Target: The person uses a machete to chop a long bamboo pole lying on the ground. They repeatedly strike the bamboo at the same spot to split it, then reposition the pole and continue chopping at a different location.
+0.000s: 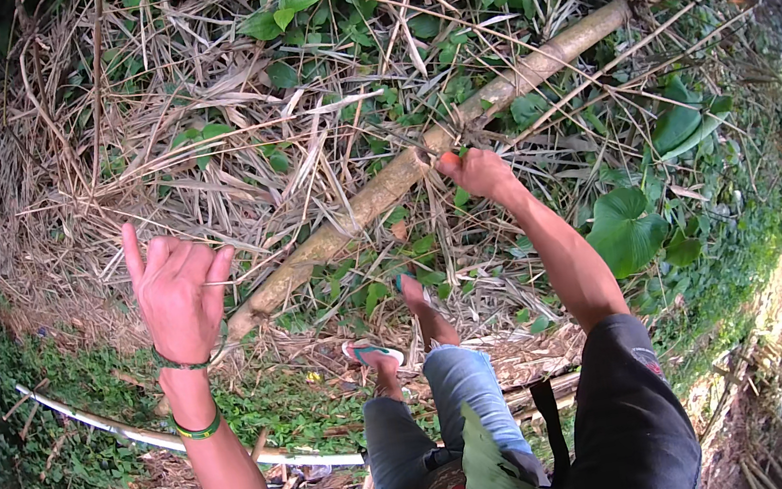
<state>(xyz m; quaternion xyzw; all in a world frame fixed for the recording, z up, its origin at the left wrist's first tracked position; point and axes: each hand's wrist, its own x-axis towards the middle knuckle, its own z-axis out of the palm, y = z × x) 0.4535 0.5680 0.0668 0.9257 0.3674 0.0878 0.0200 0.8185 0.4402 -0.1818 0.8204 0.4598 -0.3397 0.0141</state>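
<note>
A long bamboo pole [348, 226] lies slantwise over dry leaves, from lower left to upper right, with knotty joints along it. My right hand [482, 175] is closed at the pole's middle, around an orange-handled tool [448, 164]; its blade or working end cannot be made out. Off to the left, my left hand [178, 292] is raised above the litter, apart from the pole. Its little finger and thumb stick out and the middle fingers are half curled, with nothing seen in them. Two bands circle the left wrist and forearm.
Thin dry branches [581, 95] cross the pole at the right. Broad green leaves [627, 231] grow beside my right arm. My sandalled feet [373, 352] stand just below the pole. A pale curved pole [126, 432] lies at lower left. A large green leaf [492, 477] hangs before my body.
</note>
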